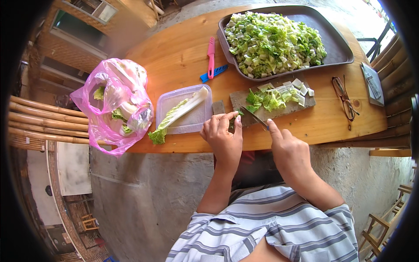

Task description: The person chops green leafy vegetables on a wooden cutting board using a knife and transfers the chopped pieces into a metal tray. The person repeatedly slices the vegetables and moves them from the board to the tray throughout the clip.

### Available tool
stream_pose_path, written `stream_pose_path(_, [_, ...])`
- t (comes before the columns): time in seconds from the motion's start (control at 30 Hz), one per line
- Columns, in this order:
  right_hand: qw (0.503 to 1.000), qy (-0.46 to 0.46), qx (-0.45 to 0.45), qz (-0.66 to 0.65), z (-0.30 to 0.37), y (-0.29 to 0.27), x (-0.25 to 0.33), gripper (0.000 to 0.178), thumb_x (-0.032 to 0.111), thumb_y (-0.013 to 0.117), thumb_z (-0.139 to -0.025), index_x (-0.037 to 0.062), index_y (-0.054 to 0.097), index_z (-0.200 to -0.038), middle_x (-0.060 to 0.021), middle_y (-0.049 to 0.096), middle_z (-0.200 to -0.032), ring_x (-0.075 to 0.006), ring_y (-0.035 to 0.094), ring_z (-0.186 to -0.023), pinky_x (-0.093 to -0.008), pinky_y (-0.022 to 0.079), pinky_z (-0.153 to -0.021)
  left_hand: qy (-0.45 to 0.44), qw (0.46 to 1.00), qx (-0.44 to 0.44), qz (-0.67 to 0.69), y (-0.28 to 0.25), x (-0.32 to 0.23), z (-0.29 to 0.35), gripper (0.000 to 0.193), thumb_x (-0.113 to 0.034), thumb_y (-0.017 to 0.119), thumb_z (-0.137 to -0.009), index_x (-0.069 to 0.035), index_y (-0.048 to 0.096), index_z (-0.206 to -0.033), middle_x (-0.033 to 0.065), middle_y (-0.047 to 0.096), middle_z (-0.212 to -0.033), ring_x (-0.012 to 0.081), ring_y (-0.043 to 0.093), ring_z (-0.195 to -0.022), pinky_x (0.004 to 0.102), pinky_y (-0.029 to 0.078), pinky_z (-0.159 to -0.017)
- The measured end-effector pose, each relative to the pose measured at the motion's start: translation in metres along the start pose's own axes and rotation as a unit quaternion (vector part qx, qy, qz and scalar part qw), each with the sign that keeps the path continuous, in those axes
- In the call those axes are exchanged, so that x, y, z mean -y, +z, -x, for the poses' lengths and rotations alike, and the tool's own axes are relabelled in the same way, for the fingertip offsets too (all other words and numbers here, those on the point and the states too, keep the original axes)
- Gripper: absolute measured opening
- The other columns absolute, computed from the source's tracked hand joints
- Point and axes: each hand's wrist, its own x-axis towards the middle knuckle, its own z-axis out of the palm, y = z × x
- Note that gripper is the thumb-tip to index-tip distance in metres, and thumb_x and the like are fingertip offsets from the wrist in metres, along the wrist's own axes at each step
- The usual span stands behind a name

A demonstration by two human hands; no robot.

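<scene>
My right hand [288,150] grips a small knife [254,117], its blade angled over the near left part of a grey-brown cutting board [279,115]. The fingers of my left hand [223,136] pinch a bit of green cabbage leaf [232,124] at the board's left edge, close to the blade; most of that leaf is hidden by the fingers. Chopped cabbage [273,99], pale stem squares and green leaf, lies on the board beyond the knife. Left of my left hand, a long cabbage leaf [185,108] lies across a shallow translucent plastic container [198,122].
A brown tray [338,49] heaped with cut cabbage [273,43] stands at the back. A pink bag [142,94] of cabbage sits at the left edge. A pink-handled tool [211,54] and a blue comb-like piece [214,73] lie mid-table; eyeglasses [347,102] lie at right.
</scene>
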Motion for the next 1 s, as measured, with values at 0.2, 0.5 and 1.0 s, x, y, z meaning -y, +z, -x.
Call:
stream_pose_path(0.2, [0.996, 0.022, -0.062, -0.066, 0.001, -0.005, -0.020, 0.047, 0.007, 0.061, -0.088, 0.0077, 0.060, -0.135, -0.0087, 0.058, -0.074, -0.0268, 0.063, -0.058, -0.0383, 0.053, -0.053, 0.011, 0.999, 0.023, 0.028, 0.005, -0.013, -0.005, 0.031, -0.025, 0.080, -0.082, -0.017, 0.072, -0.111, -0.0008, 0.065, -0.102, 0.0223, 0.056, -0.103, 0.0416, 0.036, -0.098])
stream_pose_path(0.5, [0.987, 0.023, -0.065, -0.143, 0.003, -0.012, -0.004, 0.044, -0.001, 0.060, -0.086, 0.0036, 0.061, -0.130, -0.0129, 0.060, -0.075, -0.0316, 0.063, -0.060, -0.0424, 0.052, -0.053, 0.020, 0.999, 0.033, 0.025, -0.008, -0.005, 0.000, 0.038, -0.029, 0.082, -0.080, -0.016, 0.071, -0.114, 0.0000, 0.065, -0.108, 0.0224, 0.056, -0.106, 0.0418, 0.036, -0.098])
stream_pose_path(1.0, [0.999, -0.028, 0.000, -0.028, -0.015, 0.018, 0.010, 0.057, 0.006, 0.061, -0.082, 0.0024, 0.056, -0.139, -0.0090, 0.057, -0.079, -0.0234, 0.065, -0.062, -0.0354, 0.054, -0.054, 0.025, 0.999, 0.034, 0.009, -0.001, -0.001, 0.001, 0.022, -0.020, 0.080, -0.079, -0.017, 0.074, -0.100, 0.0002, 0.063, -0.099, 0.0219, 0.056, -0.102, 0.0410, 0.037, -0.097])
